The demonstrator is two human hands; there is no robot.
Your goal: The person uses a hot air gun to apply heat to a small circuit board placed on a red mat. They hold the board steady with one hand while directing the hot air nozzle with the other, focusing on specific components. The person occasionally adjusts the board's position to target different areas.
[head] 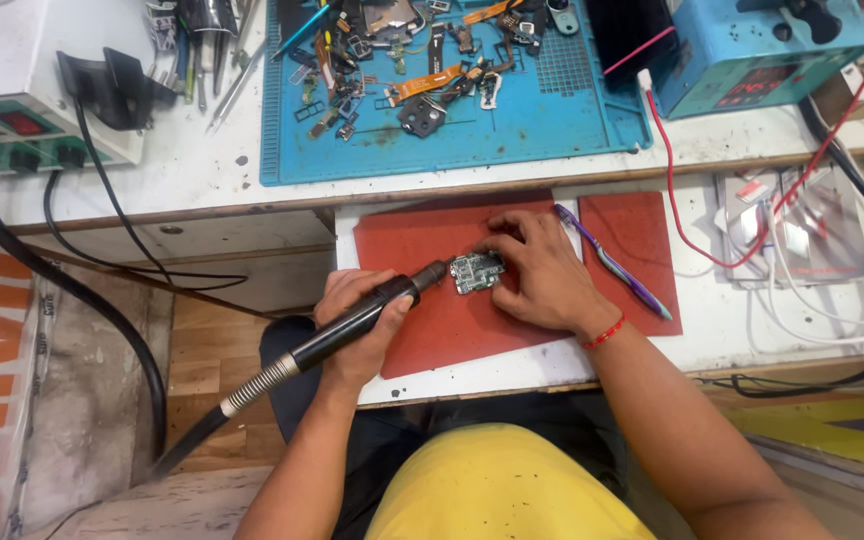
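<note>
Red mat (432, 330) on white bench (752, 330): left hand (357, 320) grips hot-air wand (352, 325), right hand (537, 275) pins circuit board (476, 271).

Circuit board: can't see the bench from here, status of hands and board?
Left hand grips hot-air wand, nozzle at board. Right hand steadies board on red mat. Nothing blocking.

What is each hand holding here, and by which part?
The left hand grips the black hot-air handpiece around its barrel. The right hand pins the small green circuit board at its right edge.
</note>
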